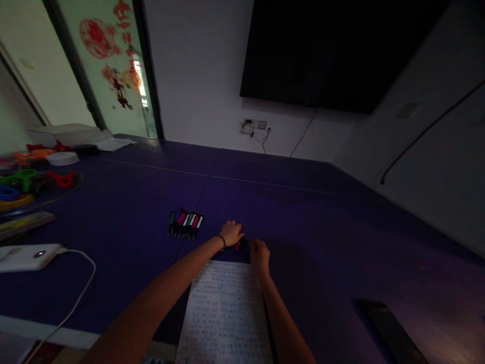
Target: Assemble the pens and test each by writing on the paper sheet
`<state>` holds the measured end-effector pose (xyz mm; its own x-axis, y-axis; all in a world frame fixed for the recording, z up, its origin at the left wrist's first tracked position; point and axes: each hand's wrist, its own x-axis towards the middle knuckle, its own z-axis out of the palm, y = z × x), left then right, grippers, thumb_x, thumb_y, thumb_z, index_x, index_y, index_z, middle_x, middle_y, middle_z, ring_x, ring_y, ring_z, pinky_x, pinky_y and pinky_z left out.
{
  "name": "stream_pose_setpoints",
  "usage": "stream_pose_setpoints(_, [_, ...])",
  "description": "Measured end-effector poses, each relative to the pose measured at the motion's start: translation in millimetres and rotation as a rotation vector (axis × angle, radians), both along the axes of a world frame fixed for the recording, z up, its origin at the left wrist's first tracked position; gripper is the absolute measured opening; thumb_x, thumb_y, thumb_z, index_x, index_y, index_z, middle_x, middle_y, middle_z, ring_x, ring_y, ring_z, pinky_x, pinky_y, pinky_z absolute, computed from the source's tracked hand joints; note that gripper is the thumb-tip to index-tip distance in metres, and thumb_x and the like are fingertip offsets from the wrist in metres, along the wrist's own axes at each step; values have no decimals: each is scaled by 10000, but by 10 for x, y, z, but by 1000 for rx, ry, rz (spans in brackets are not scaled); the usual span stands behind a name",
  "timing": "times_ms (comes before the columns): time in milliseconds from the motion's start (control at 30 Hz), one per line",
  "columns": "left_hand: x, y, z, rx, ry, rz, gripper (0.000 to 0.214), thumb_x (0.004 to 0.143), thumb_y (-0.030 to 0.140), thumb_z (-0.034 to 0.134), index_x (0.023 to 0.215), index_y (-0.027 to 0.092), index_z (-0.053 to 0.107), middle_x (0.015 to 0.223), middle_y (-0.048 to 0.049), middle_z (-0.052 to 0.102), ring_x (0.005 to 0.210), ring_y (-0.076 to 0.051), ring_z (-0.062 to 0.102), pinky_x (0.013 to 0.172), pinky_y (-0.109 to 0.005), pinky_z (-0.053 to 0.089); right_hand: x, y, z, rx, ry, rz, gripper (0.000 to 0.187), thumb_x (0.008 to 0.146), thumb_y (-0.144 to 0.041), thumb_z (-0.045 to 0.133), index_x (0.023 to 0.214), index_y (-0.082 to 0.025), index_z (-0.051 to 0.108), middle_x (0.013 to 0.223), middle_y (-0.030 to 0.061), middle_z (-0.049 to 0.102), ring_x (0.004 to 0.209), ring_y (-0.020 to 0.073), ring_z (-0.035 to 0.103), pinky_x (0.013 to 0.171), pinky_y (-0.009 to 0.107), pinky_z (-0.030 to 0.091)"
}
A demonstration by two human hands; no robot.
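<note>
My left hand (231, 234), with a bracelet at its wrist, is palm down over the table with its fingers bent round a pink-and-black pen (237, 246), mostly hidden beneath them. Close to its right, my right hand (260, 256) is closed with its fingertips pressed together. Whatever may be in those fingers is too dark and small to make out. Below both hands lies a sheet of handwritten paper (227, 313), partly under my forearms. Left of my left hand, several pens (185, 225) in different colours lie side by side in a row.
At the left are a white power bank (28, 257) with a cable (89, 285), a flat box (26, 225), a tray of coloured scissors (62, 179) and a white roll (62, 158). A dark phone-like slab (390, 328) lies at the right on the purple table (322, 227).
</note>
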<state>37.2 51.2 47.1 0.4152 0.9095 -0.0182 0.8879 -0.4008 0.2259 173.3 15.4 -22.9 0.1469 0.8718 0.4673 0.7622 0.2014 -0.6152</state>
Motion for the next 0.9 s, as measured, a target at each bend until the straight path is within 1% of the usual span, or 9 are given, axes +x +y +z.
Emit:
stream_pose_setpoints(67, [-127, -115, -50, 57, -73, 81, 255, 828, 295, 335, 920, 148, 522, 966, -97, 531, 919, -190, 475, 798, -318, 363, 9, 36, -32, 27, 20, 39, 298, 743, -147, 342, 800, -117, 633, 788, 114, 632, 748, 175, 586, 693, 277, 453])
stream_pose_setpoints(133, [-266, -256, -135, 130, -230, 193, 210, 820, 250, 350, 863, 146, 527, 917, -83, 544, 879, -178, 486, 787, -312, 371, -12, 59, -65, 36, 25, 90, 314, 735, -122, 336, 827, -121, 637, 850, 117, 633, 821, 179, 582, 753, 294, 450])
stream_pose_setpoints(267, [-532, -554, -276, 167, -423, 247, 186, 810, 192, 349, 827, 158, 531, 864, -60, 569, 847, -158, 508, 781, -303, 392, -76, 40, -105, 21, 28, 167, 355, 739, -111, 325, 943, -135, 615, 988, 104, 611, 949, 179, 549, 841, 314, 423])
stream_pose_setpoints(400, [-734, -915, -232, 144, -354, 219, 209, 803, 201, 369, 917, 167, 540, 976, -69, 571, 964, -170, 496, 858, -323, 373, -58, -18, -110, -31, 9, 104, 376, 745, -109, 306, 986, -97, 594, 1000, 127, 605, 962, 183, 545, 853, 318, 411])
stream_pose_setpoints(500, [-820, -1335, -211, 139, -218, 203, 313, 784, 272, 420, 1061, 150, 501, 1153, -106, 496, 1142, -233, 370, 938, -398, 307, -33, -30, -117, -80, -22, 91, 363, 734, -107, 321, 951, -100, 611, 963, 128, 619, 940, 187, 554, 838, 318, 416])
stream_pose_setpoints(600, [-830, -1801, -331, 102, -173, 114, 370, 791, 317, 409, 1146, 215, 444, 1256, -74, 421, 1196, -236, 303, 942, -438, 304, -51, -12, -119, -95, -30, 144, 362, 734, -115, 325, 957, -111, 611, 977, 120, 617, 944, 178, 552, 831, 305, 417])
stream_pose_setpoints(667, [-799, -2031, -453, 70, -164, 51, 385, 786, 309, 424, 1166, 248, 422, 1290, -56, 386, 1205, -227, 295, 944, -432, 313, -79, 6, -113, -94, -28, 178, 367, 735, -123, 324, 967, -111, 608, 997, 118, 610, 954, 172, 547, 840, 297, 412])
stream_pose_setpoints(767, [-731, -2176, -574, 62, -159, 45, 431, 774, 272, 445, 1200, 252, 381, 1324, -62, 334, 1216, -228, 274, 943, -428, 322, -105, 33, -103, -94, -16, 202, 376, 727, -127, 323, 969, -104, 609, 1010, 120, 605, 961, 169, 544, 862, 300, 399])
stream_pose_setpoints(900, [-670, -2110, -549, 70, -154, 31, 441, 776, 250, 447, 1210, 235, 368, 1340, -75, 302, 1231, -225, 241, 960, -431, 297, -70, 43, -110, -80, 54, 202, 375, 709, -131, 341, 972, -92, 604, 1033, 123, 594, 972, 171, 539, 873, 308, 397])
